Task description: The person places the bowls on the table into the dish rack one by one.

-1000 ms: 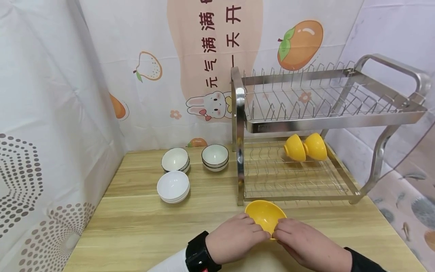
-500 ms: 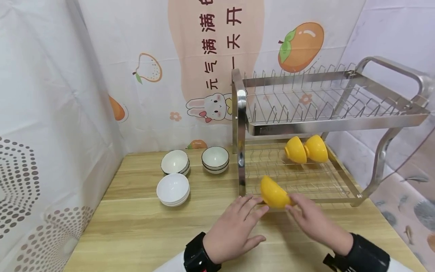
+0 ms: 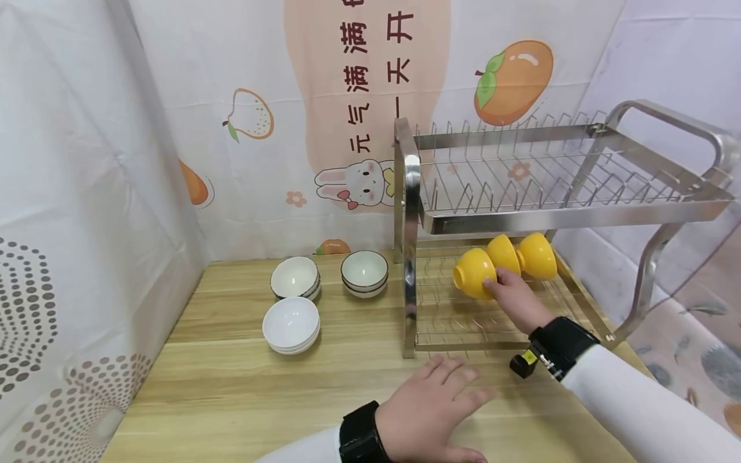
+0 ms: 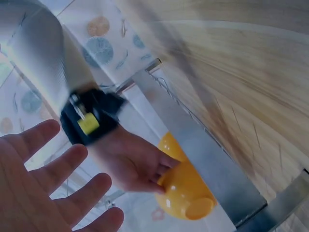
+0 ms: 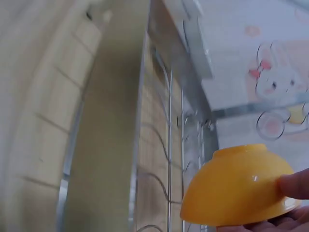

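In the head view, my right hand (image 3: 518, 297) pinches a yellow bowl (image 3: 473, 273) by its rim, over the lower tier of the metal dish rack (image 3: 410, 257). The bowl is tipped on its side, its foot toward the left. Just to its right, two more yellow bowls (image 3: 537, 256) stand on edge in the rack. My left hand (image 3: 431, 411) hovers over the table in front of the rack with its fingers spread, holding nothing. Up close in the right wrist view, the thumb lies on the outside of the held yellow bowl (image 5: 236, 186), with fingers under its rim.
On the table's left are stacked white bowls (image 3: 291, 325), with dark-rimmed bowls (image 3: 295, 278) behind them and another dark-rimmed stack (image 3: 365, 273) beside the rack. The rack's upper tier (image 3: 556, 173) overhangs the lower one. Printed cloth (image 3: 255, 154) hangs around the table.
The yellow bowl has gone from the table, held by both hands, up into the lower tier and turned on its side. My left hand has let go and drawn back.
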`<act>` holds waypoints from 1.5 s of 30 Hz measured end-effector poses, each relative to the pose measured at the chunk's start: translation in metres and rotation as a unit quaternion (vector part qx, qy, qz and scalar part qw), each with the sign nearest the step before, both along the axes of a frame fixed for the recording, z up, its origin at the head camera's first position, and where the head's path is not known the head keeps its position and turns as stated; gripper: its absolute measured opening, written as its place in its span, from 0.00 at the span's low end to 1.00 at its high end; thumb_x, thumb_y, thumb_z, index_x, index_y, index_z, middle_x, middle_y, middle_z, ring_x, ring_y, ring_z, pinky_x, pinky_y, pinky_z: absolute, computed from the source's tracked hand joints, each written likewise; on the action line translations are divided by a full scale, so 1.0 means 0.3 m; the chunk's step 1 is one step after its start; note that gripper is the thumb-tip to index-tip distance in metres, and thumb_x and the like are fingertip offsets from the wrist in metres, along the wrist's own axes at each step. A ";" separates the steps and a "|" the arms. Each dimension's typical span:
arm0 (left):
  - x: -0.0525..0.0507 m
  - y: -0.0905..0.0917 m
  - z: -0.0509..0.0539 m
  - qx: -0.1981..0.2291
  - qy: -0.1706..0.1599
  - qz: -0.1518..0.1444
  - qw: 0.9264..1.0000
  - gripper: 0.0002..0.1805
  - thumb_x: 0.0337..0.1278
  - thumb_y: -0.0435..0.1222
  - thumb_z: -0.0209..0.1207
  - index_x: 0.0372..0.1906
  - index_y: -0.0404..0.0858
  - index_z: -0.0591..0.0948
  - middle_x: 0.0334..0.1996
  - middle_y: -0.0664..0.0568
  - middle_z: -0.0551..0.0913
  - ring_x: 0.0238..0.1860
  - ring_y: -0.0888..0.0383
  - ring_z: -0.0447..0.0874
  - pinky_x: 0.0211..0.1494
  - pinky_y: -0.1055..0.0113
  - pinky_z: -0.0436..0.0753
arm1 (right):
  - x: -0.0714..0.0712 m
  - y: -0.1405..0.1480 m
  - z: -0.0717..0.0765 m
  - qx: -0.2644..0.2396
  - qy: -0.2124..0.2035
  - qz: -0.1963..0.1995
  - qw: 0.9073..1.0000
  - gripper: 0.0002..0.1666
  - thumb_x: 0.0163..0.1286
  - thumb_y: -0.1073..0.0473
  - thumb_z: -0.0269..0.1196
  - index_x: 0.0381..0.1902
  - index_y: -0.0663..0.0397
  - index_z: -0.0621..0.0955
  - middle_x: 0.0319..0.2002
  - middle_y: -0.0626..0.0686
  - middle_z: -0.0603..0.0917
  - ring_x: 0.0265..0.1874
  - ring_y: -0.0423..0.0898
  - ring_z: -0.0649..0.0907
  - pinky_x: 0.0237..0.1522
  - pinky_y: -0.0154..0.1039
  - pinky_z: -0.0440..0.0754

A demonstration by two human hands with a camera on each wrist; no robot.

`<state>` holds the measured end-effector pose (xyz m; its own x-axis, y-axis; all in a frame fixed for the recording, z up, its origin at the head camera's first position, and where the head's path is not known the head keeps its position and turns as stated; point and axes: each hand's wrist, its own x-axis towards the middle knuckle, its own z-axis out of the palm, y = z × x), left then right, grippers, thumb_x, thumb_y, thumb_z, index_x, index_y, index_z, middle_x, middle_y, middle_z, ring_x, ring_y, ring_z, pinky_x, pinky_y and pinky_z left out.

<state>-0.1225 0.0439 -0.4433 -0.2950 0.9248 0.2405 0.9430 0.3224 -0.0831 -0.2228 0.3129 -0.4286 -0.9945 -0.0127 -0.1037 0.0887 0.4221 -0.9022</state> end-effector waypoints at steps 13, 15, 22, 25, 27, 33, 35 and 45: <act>-0.017 0.006 -0.012 -0.010 -0.016 0.009 1.000 0.45 0.56 0.74 0.46 0.74 0.56 0.64 0.69 0.56 0.66 0.72 0.54 0.58 0.75 0.56 0.59 | -0.151 -0.001 -0.030 0.001 -0.030 -0.041 0.999 0.29 0.81 0.57 0.43 0.69 0.76 0.59 0.62 0.71 0.67 0.55 0.60 0.70 0.62 0.58 0.68; -0.020 0.006 -0.013 -0.006 -0.011 0.012 1.000 0.45 0.55 0.75 0.46 0.74 0.56 0.64 0.69 0.56 0.66 0.73 0.54 0.58 0.74 0.56 0.60 | -0.166 0.000 -0.037 0.004 -0.035 -0.046 0.998 0.29 0.81 0.58 0.43 0.69 0.76 0.59 0.62 0.71 0.68 0.55 0.60 0.70 0.61 0.57 0.69; -0.022 0.000 -0.017 -0.008 -0.022 0.024 0.999 0.44 0.56 0.75 0.43 0.73 0.57 0.65 0.70 0.57 0.66 0.72 0.55 0.58 0.74 0.56 0.61 | -0.183 0.002 -0.049 0.052 -0.040 -0.036 0.997 0.26 0.81 0.57 0.47 0.65 0.75 0.64 0.61 0.70 0.70 0.53 0.60 0.70 0.58 0.54 0.71; -0.025 -0.002 -0.019 -0.004 -0.024 0.028 0.999 0.44 0.56 0.75 0.43 0.73 0.57 0.65 0.70 0.57 0.66 0.72 0.55 0.58 0.74 0.56 0.61 | -0.183 -0.001 -0.048 0.046 -0.047 -0.033 0.997 0.27 0.81 0.57 0.46 0.66 0.74 0.63 0.63 0.70 0.68 0.55 0.61 0.69 0.62 0.57 0.69; -0.027 -0.003 -0.021 -0.001 -0.024 0.029 0.999 0.44 0.56 0.75 0.43 0.73 0.57 0.66 0.69 0.57 0.66 0.73 0.55 0.58 0.74 0.55 0.61 | -0.185 -0.004 -0.046 0.043 -0.051 -0.033 0.997 0.27 0.81 0.57 0.46 0.67 0.74 0.62 0.64 0.70 0.67 0.56 0.62 0.68 0.64 0.59 0.67; -0.022 -0.011 -0.020 -0.005 -0.028 0.035 0.999 0.43 0.57 0.74 0.42 0.73 0.57 0.65 0.69 0.57 0.66 0.73 0.55 0.58 0.73 0.55 0.62 | -0.182 -0.006 -0.043 0.048 -0.059 -0.025 0.997 0.30 0.80 0.57 0.48 0.69 0.74 0.60 0.65 0.71 0.66 0.58 0.63 0.68 0.66 0.60 0.66; -0.022 -0.015 -0.018 -0.010 -0.035 0.041 0.999 0.43 0.58 0.75 0.41 0.73 0.58 0.65 0.70 0.57 0.66 0.73 0.55 0.58 0.73 0.55 0.62 | -0.178 -0.006 -0.040 0.055 -0.061 -0.022 0.996 0.33 0.79 0.56 0.49 0.70 0.75 0.57 0.66 0.72 0.64 0.60 0.64 0.68 0.66 0.60 0.65; -0.034 -0.084 -0.007 0.021 -0.053 0.103 0.993 0.43 0.58 0.74 0.41 0.73 0.56 0.64 0.70 0.55 0.65 0.72 0.51 0.61 0.73 0.51 0.63 | -0.045 -0.010 -0.015 0.108 0.009 -0.017 0.994 0.47 0.76 0.52 0.54 0.75 0.71 0.43 0.72 0.78 0.48 0.70 0.73 0.56 0.67 0.67 0.59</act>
<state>-0.1328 0.0188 -0.4452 -0.5031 0.8317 0.2351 0.8591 0.5109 0.0311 -0.2363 0.3098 -0.4331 -0.9958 0.0411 -0.0816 0.0898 0.6029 -0.7927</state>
